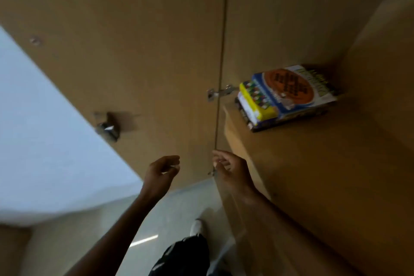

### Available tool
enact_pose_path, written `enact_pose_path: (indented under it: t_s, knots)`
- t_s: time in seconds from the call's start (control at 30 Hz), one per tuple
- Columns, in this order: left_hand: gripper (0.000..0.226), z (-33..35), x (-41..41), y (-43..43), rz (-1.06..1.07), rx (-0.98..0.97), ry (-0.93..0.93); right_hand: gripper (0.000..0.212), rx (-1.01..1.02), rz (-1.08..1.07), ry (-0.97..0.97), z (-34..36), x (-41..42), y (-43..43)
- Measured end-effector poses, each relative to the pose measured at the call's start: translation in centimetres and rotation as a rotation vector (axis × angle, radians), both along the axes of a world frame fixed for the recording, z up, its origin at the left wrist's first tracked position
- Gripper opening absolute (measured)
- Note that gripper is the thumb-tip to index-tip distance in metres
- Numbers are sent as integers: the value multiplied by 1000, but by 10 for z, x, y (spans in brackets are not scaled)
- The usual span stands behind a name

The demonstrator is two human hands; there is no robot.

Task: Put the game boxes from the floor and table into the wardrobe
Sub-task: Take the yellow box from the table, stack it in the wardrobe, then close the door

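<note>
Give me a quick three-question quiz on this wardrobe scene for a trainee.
1. True or false: the left hand and the right hand both hold nothing.
2. Where is the stack of game boxes? A on a table; B on the wardrobe shelf; C in the left hand.
3. Fill in: the top box bears a large ____ oval.
Key: 1 true; 2 B; 3 orange.

This is a room in a home, likely a bedroom. A light-brown wooden wardrobe (pixel 134 51) fills the view from ten to four o'clock, with a small silver metal knob (pixel 107 127) at nine and a steel door hinge (pixel 220 93) near the centre. A stack of colourful cardboard game boxes (pixel 286 94) lies on its wooden shelf (pixel 313 163) at two o'clock. A glossy pale floor (pixel 174 204) shows at six.
</note>
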State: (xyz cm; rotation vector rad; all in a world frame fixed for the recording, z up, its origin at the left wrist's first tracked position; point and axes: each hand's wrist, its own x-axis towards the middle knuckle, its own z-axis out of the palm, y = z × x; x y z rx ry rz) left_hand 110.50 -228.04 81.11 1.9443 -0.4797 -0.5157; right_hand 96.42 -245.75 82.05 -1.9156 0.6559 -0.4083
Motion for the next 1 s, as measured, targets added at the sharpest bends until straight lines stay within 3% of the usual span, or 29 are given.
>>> enact_pose_path:
  t_s: [0.37,0.57,0.77,1.0]
  knots:
    - [20,-28,-36,265,559,22,62,29,25,561,158,-29,95,222]
    - [20,-39,-46,443,824,-7,49,27,-35,886,184,-28,147,403]
    - [22,-39,-117,581,1251,-48,7,31,-127,1322,179,-25,161,576]
    - [20,-35,-234,683,1832,-145,44,28,-161,1795,148,-30,116,772]
